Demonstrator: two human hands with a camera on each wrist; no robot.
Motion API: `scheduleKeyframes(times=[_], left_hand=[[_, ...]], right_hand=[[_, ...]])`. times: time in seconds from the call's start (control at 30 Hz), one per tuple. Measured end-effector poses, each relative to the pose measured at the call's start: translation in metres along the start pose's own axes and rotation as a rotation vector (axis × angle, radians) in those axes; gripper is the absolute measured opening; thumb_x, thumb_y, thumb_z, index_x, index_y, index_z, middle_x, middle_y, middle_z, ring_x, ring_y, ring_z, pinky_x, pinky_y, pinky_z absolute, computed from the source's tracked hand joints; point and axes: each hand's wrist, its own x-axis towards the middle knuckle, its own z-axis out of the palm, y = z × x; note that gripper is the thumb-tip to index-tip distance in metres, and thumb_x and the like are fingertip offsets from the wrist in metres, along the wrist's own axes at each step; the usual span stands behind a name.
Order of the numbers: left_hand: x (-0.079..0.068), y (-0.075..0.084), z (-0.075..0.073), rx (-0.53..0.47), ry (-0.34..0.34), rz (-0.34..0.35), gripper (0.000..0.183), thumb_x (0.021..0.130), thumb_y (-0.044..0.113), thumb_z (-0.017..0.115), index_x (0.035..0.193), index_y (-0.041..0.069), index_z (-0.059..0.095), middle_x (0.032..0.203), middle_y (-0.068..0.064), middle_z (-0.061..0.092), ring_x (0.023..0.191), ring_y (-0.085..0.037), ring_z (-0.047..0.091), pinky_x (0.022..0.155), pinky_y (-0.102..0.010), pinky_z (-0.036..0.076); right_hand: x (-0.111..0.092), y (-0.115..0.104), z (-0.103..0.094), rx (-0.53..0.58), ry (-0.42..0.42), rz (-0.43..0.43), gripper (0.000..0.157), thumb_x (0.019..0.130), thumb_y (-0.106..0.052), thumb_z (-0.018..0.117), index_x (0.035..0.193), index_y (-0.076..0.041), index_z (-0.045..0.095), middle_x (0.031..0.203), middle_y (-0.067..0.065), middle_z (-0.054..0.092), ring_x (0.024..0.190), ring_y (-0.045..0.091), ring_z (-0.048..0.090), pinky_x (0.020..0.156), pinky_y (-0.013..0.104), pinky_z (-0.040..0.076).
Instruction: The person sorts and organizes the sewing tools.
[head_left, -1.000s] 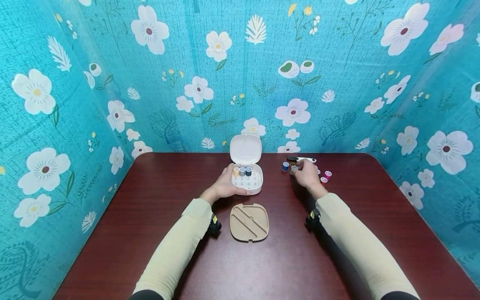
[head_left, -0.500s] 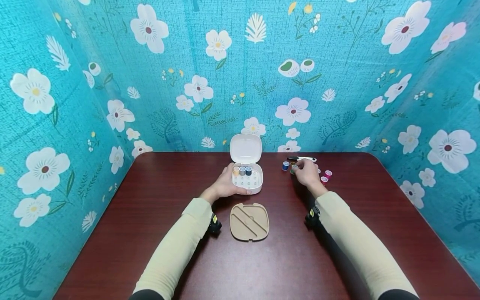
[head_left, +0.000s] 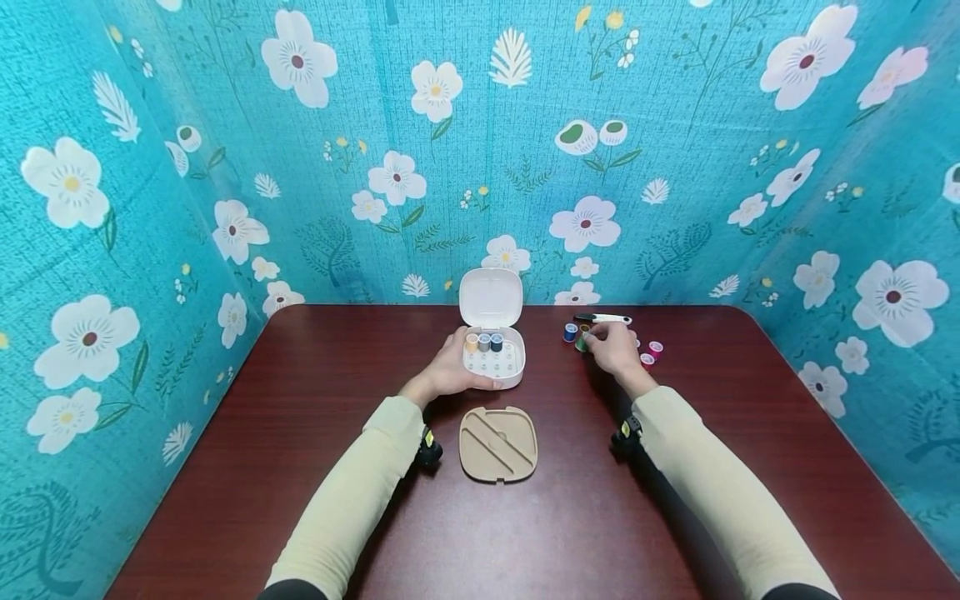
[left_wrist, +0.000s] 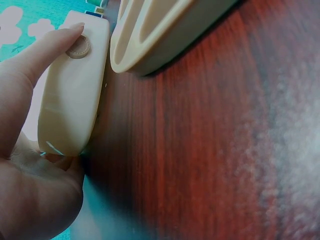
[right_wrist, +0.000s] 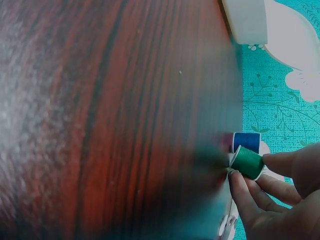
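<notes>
My left hand (head_left: 448,368) grips the side of a white sewing box (head_left: 513,380), its thumb along the front. In the left wrist view the thumb tip lies by a round button on the box (left_wrist: 70,100). The hinged lid (head_left: 491,297) stands raised. Inside, a pale yellow spool (head_left: 472,343), a grey spool (head_left: 483,343) and a navy spool (head_left: 497,343) stand along the back row, with bare pegs in front. To the right, my right hand (head_left: 615,348) pinches a green thread spool (right_wrist: 247,163) between thumb and fingers, tilted, close to a blue spool (head_left: 571,333).
A beige tray (head_left: 498,445) with diagonal grooves lies in front of the box. Behind the right hand is a slim tool with a white handle (head_left: 615,319) and black end. Pink spools (head_left: 656,348) stand right of that hand, which partly hides others.
The green spool has turned in my right fingers, so its green side now shows to the head view. My right hand shifts barely; the left hand and box stay put.
</notes>
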Motion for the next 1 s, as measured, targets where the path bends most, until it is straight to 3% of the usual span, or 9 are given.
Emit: scheduleKeyframes(times=[0.17, 0.33, 0.6, 1.0], left_hand=[[-0.001, 0.0, 0.0, 0.012, 0.007, 0.012, 0.119, 0.065, 0.036, 0.097, 0.157, 0.009, 0.027, 0.142, -0.017, 0.043, 0.126, -0.029, 0.046, 0.111, -0.045, 0.037], [0.0, -0.001, 0.0, 0.003, 0.004, 0.005, 0.12, 0.064, 0.037, 0.097, 0.157, 0.01, 0.026, 0.143, -0.017, 0.042, 0.126, -0.029, 0.045, 0.111, -0.046, 0.037], [0.002, -0.003, -0.001, -0.001, 0.001, 0.011, 0.119, 0.065, 0.037, 0.097, 0.157, 0.011, 0.027, 0.142, -0.016, 0.043, 0.126, -0.028, 0.045, 0.11, -0.045, 0.038], [0.0, -0.001, -0.001, 0.003, -0.001, -0.005, 0.12, 0.064, 0.037, 0.097, 0.157, 0.012, 0.026, 0.143, -0.016, 0.041, 0.126, -0.028, 0.045, 0.11, -0.045, 0.038]], right_hand=[[-0.002, 0.0, 0.002, 0.02, -0.001, -0.015, 0.027, 0.103, -0.016, 0.061, 0.116, 0.006, 0.071, 0.11, 0.024, 0.069, 0.099, 0.032, 0.065, 0.075, 0.033, 0.049], [-0.005, -0.003, 0.002, 0.084, -0.019, -0.047, 0.025, 0.102, -0.013, 0.063, 0.114, 0.007, 0.072, 0.111, 0.024, 0.07, 0.095, 0.029, 0.071, 0.068, 0.022, 0.048], [-0.008, -0.008, 0.004, 0.157, -0.1, -0.058, 0.026, 0.104, -0.012, 0.059, 0.12, 0.006, 0.068, 0.122, 0.025, 0.065, 0.102, 0.031, 0.071, 0.072, 0.023, 0.051], [-0.012, -0.018, 0.011, 0.135, -0.098, -0.143, 0.022, 0.101, -0.01, 0.063, 0.112, 0.007, 0.071, 0.11, 0.023, 0.069, 0.092, 0.028, 0.072, 0.068, 0.024, 0.049]])
